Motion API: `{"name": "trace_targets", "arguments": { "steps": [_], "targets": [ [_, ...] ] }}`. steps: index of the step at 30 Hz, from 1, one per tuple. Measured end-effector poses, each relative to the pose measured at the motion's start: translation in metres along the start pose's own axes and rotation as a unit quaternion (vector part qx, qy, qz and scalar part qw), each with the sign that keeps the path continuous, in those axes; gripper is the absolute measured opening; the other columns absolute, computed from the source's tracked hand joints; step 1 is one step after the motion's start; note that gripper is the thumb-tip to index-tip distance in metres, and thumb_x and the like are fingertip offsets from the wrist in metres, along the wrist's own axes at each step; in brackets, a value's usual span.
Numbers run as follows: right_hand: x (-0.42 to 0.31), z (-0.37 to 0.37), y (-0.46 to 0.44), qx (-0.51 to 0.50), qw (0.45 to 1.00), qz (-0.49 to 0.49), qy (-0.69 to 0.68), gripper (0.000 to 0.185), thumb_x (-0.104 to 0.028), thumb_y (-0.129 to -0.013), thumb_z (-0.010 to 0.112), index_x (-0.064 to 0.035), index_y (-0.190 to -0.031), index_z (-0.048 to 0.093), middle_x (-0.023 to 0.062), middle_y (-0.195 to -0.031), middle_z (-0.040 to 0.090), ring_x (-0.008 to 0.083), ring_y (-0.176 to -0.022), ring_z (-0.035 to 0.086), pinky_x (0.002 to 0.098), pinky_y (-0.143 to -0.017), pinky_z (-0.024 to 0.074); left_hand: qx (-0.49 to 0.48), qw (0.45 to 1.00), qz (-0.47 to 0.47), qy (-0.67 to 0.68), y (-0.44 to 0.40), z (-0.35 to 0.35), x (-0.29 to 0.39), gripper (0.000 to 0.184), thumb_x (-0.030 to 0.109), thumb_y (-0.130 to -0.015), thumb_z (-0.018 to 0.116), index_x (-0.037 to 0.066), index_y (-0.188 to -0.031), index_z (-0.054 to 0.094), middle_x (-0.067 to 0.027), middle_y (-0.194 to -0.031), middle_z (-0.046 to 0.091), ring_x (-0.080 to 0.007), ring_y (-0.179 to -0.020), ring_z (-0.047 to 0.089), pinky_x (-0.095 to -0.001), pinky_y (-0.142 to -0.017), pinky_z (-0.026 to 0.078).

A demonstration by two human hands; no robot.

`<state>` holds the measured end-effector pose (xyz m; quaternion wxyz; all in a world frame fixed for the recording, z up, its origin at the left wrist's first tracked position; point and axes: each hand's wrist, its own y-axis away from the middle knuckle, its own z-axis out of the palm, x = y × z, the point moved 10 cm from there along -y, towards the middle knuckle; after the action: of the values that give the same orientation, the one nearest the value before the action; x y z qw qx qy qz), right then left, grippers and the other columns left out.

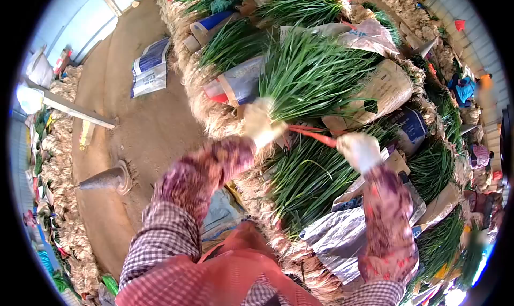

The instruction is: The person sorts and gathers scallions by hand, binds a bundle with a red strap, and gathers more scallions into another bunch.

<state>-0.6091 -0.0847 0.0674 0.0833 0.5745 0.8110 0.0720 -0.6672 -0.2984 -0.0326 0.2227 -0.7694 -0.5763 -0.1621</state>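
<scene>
Right over the leafy pile, the left hand [262, 123] is pretty blurry, but its fingers look wrapped around the stem end of a green bundle [316, 73]. To its right, the right hand [358, 151] has its fingers clenched on a red strip [322, 138] stretched between them. Bundle fans out on the far side, next to a brown sack [388, 86].

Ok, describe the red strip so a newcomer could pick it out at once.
Start from the long row of green leaf bundles at the centre. Midway along it, find the left hand and the right hand. The red strip runs between them, a narrow, bright band unlike the broad wrappers nearby.
</scene>
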Motion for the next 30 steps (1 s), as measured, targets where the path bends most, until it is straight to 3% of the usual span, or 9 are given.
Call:
{"name": "trace_targets", "arguments": {
  "steps": [1, 4, 7, 9, 15, 20, 23, 27, 30],
  "targets": [
    [-0.011, -0.01, 0.031, 0.048, 0.995, -0.033, -0.086, 0.026, -0.037, -0.088, 0.053, -0.0157, -0.082, 0.067, 0.0061, -0.07, 0.063, 0.024, -0.066, 0.064, 0.0391, -0.057, 0.0505, 0.066, 0.987, 0.146, -0.005, 0.031, -0.031, 0.068, 0.085, 0.051, -0.071, 0.07, -0.001, -0.131, 0.039, -0.0208, -0.129, 0.046, -0.0363, -0.119, 0.044, -0.0453, -0.103, 0.03],
    [-0.069, -0.026, 0.121, 0.024, 0.983, -0.153, -0.101, 0.016, -0.03, -0.084, 0.06, -0.0154, -0.086, 0.066, 0.006, -0.071, 0.062, 0.0207, -0.066, 0.062, 0.038, -0.052, 0.0487, -0.161, 0.907, 0.367, 0.133, 0.121, 0.002, 0.216, 0.069, 0.053, -0.075, 0.065, 0.005, -0.121, 0.046, -0.0181, -0.118, 0.047, -0.0328, -0.115, 0.044, -0.0486, -0.1, 0.032],
    [-0.006, -0.025, 0.222, 0.043, 0.939, 0.066, -0.335, 0.018, -0.021, -0.083, 0.066, -0.0122, -0.099, 0.07, 0.0075, -0.073, 0.063, 0.0213, -0.063, 0.061, 0.032, -0.058, 0.0499, -0.488, 0.799, 0.332, 0.115, 0.193, 0.05, 0.238, 0.036, 0.04, -0.085, 0.06, 0.008, -0.099, 0.053, -0.0074, -0.096, 0.054, -0.0238, -0.102, 0.053, -0.0395, -0.09, 0.043],
    [0.082, 0.021, 0.328, 0.083, 0.885, 0.303, -0.342, 0.016, -0.019, -0.084, 0.065, -0.0122, -0.098, 0.071, 0.0094, -0.073, 0.063, 0.0225, -0.064, 0.061, 0.0301, -0.06, 0.0501, -0.503, 0.797, 0.291, 0.162, 0.197, 0.044, 0.228, 0.029, 0.034, -0.093, 0.048, 0.009, -0.1, 0.06, -0.011, -0.098, 0.062, -0.0193, -0.086, 0.062, -0.0323, -0.075, 0.05],
    [0.155, 0.073, 0.434, 0.236, 0.9, 0.365, -0.02, 0.02, -0.024, -0.085, 0.063, -0.0164, -0.102, 0.07, 0.0065, -0.089, 0.065, 0.0241, -0.08, 0.063, 0.0351, -0.072, 0.0504, -0.228, 0.852, 0.467, 0.065, 0.173, 0.09, 0.248, 0.022, 0.03, -0.092, 0.052, 0.012, -0.094, 0.064, -0.0054, -0.079, 0.064, -0.0258, -0.071, 0.063, -0.0363, -0.057, 0.051],
    [0.155, 0.161, 0.472, 0.139, 0.859, 0.479, -0.117, 0.065, -0.02, -0.081, 0.06, -0.0209, -0.141, 0.035, 0.0081, -0.145, 0.034, 0.0245, -0.113, 0.054, 0.0348, -0.089, 0.0469, -0.317, 0.833, 0.445, -0.089, 0.192, 0.167, 0.254, 0.026, 0.035, -0.09, 0.051, 0.011, -0.087, 0.06, -0.0092, -0.082, 0.062, -0.0297, -0.073, 0.062, -0.0407, -0.061, 0.05],
    [0.101, 0.187, 0.527, 0.295, 0.788, 0.466, -0.274, 0.061, -0.017, -0.081, 0.06, -0.0132, -0.138, 0.039, 0.0086, -0.135, 0.047, 0.0222, -0.104, 0.059, 0.0334, -0.087, 0.0499, -0.343, 0.865, 0.35, -0.105, 0.185, 0.108, 0.295, 0.029, 0.041, -0.086, 0.056, 0.012, -0.09, 0.058, -0.0088, -0.088, 0.059, -0.0293, -0.084, 0.06, -0.0419, -0.067, 0.049],
    [-0.032, 0.217, 0.613, 0.138, 0.807, 0.517, -0.25, 0.026, -0.025, -0.081, 0.057, -0.0163, -0.104, 0.065, 0.0165, -0.094, 0.063, 0.0322, -0.078, 0.064, 0.0418, -0.072, 0.0524, -0.319, 0.885, 0.338, -0.038, 0.189, 0.064, 0.321, 0.071, 0.036, -0.067, 0.08, 0.005, -0.123, 0.049, -0.0165, -0.12, 0.054, -0.0324, -0.114, 0.05, -0.0415, -0.097, 0.04],
    [-0.098, 0.25, 0.711, 0.093, 0.701, 0.622, -0.335, 0.023, -0.027, -0.082, 0.06, -0.0174, -0.1, 0.069, 0.0107, -0.088, 0.067, 0.0282, -0.082, 0.065, 0.0371, -0.074, 0.0523, -0.166, 0.913, 0.373, -0.021, 0.18, 0.04, 0.325, 0.07, 0.027, -0.071, 0.077, 0.002, -0.128, 0.044, -0.0184, -0.127, 0.047, -0.0336, -0.12, 0.043, -0.0407, -0.103, 0.033]
  ]
}}
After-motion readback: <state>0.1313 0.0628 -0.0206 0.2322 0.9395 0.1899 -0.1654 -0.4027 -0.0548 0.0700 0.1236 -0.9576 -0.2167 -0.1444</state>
